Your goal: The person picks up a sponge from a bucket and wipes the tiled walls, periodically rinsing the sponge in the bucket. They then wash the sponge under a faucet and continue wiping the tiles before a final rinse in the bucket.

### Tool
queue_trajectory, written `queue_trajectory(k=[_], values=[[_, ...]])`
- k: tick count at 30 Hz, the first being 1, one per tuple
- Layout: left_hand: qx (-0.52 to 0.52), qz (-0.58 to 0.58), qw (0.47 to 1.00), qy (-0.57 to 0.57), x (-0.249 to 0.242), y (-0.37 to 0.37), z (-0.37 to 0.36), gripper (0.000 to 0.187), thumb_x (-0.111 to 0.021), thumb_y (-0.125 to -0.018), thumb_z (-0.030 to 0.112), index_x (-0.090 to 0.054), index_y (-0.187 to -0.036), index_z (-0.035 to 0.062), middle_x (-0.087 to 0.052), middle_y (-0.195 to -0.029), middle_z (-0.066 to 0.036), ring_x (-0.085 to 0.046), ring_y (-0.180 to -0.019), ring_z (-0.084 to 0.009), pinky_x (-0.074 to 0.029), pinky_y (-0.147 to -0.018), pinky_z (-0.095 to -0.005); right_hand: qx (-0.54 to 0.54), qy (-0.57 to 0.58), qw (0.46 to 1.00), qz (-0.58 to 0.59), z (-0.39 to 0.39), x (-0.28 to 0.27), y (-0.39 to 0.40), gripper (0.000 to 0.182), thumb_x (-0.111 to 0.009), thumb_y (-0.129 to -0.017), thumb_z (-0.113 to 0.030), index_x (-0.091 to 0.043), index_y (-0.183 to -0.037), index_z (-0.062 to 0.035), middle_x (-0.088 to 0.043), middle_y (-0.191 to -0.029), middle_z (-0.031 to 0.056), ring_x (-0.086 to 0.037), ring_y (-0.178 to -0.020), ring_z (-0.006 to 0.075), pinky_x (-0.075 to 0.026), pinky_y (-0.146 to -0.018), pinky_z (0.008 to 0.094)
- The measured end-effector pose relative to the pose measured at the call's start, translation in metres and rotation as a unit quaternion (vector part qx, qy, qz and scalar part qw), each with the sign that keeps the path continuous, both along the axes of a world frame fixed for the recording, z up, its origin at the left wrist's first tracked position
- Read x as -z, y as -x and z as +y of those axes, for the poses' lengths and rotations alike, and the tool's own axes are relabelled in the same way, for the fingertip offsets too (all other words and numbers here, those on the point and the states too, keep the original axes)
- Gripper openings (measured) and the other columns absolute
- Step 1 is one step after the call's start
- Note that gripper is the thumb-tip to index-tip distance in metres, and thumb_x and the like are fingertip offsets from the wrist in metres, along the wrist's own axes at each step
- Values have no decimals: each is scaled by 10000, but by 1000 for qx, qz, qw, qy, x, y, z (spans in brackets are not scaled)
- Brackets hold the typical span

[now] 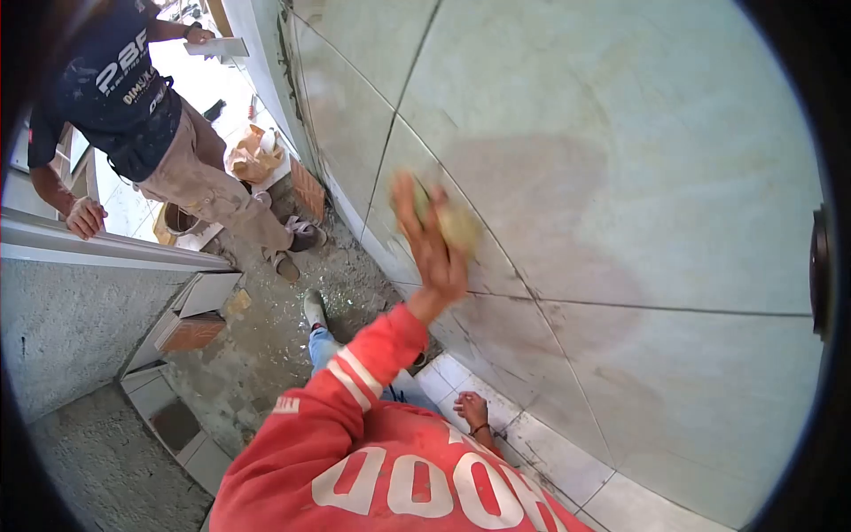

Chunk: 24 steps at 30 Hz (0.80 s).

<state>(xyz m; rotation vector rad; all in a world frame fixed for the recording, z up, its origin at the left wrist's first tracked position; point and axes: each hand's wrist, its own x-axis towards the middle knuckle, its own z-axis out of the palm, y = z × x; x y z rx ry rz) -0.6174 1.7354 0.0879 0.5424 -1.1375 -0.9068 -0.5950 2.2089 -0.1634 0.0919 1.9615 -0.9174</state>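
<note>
My left hand, in a red sleeve, is blurred against the large pale wall tiles. Its fingers are closed on a yellowish sponge, which rests on the tile near a grout joint. Damp, darker patches show on the tiles to its right. Lower down, my right hand hangs above the small white tiles of a ledge. Its fingers are loosely bent and apart, with nothing visible in them, and a dark band circles the wrist.
At the upper left, a co-worker holds a flat pale piece and rests one hand on a white sill. Stacked tiles lean by the low wall. A bucket and a paper bag stand beyond the rubble-strewn floor.
</note>
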Motion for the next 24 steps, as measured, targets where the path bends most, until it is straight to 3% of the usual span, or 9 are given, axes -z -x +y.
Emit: queue_trajectory(k=[2, 4, 8, 11, 14, 16, 18, 22, 24], values=[[-16, -39, 999, 16, -125, -16, -59, 721, -504, -1049, 471, -444, -1555, -39, -269, -1667, -279, -158, -1566, -504, -128, -1251, -558, 16, 28, 999, 30, -22, -14, -1, 175, -629, -1030, -182, -683, -1139, -55, -768, -942, 103, -750, -720, 182, -565, -570, 286], [-149, 0, 977, 155, -135, 16, -53, 643, -500, -1041, 519, -558, -1521, 96, -291, -1665, -253, -156, -1573, -492, -114, -1256, -570, 62, 36, 997, 13, -28, -16, -8, 208, -630, -1035, -169, -653, -1202, -47, -746, -925, 108, -739, -710, 180, -561, -561, 278], [-26, -229, 925, 301, -28, -13, 70, 421, -565, -970, 562, -710, -1342, 426, -338, -1653, -212, -227, -1561, -489, -49, -1276, -614, 83, -4, 997, -4, -17, -8, -41, 197, -620, -1042, -180, -661, -1179, -45, -744, -928, 104, -744, -717, 187, -557, -553, 278], [-35, -230, 926, 296, 30, -20, 45, 544, -561, -984, 558, -633, -1439, 268, -302, -1650, -270, -203, -1548, -535, -79, -1247, -663, 151, 7, 988, 6, 6, 0, -82, 201, -610, -1043, -196, -660, -1180, -57, -743, -925, 103, -748, -731, 197, -553, -545, 284], [-21, -122, 972, 202, -104, -15, -8, 610, -588, -1031, 397, -468, -1577, 153, -284, -1641, -307, -193, -1536, -558, -123, -1229, -672, 243, 34, 970, 5, 21, 9, -129, 198, -635, -1023, -202, -657, -1171, -72, -739, -908, 104, -748, -732, 207, -548, -531, 298], [12, -98, 962, 254, -141, -3, -10, 584, -637, -1005, 374, -516, -1550, 201, -293, -1645, -283, -192, -1537, -552, -116, -1238, -662, 345, 19, 938, -8, 26, 17, -174, 201, -644, -1006, -192, -656, -1162, -65, -737, -900, 114, -740, -714, 216, -543, -525, 303], [38, -67, 953, 293, -129, -11, 2, 565, -686, -980, 352, -564, -1522, 249, -301, -1649, -259, -191, -1538, -547, -109, -1246, -652, 390, 18, 920, -14, 27, 28, -223, 206, -645, -1000, -190, -654, -1161, -62, -738, -902, 120, -735, -707, 221, -542, -525, 306], [3, -259, 836, 483, 17, -41, 3, 467, -794, -824, 303, -748, -1279, 401, -329, -1652, -167, -174, -1545, -529, -131, -1253, -650, 474, 21, 879, -53, -6, 41, -311, 219, -628, -996, -180, -648, -1173, -53, -737, -912, 136, -723, -691, 228, -539, -523, 311], [-8, -284, 808, 516, 21, -44, -6, 454, -827, -764, 288, -789, -1191, 438, -337, -1650, -141, -168, -1547, -522, -140, -1256, -649, 460, 27, 887, -19, -27, 44, -367, 227, -634, -984, -192, -670, -1158, -50, -743, -905, 133, -719, -691, 219, -537, -529, 319]])
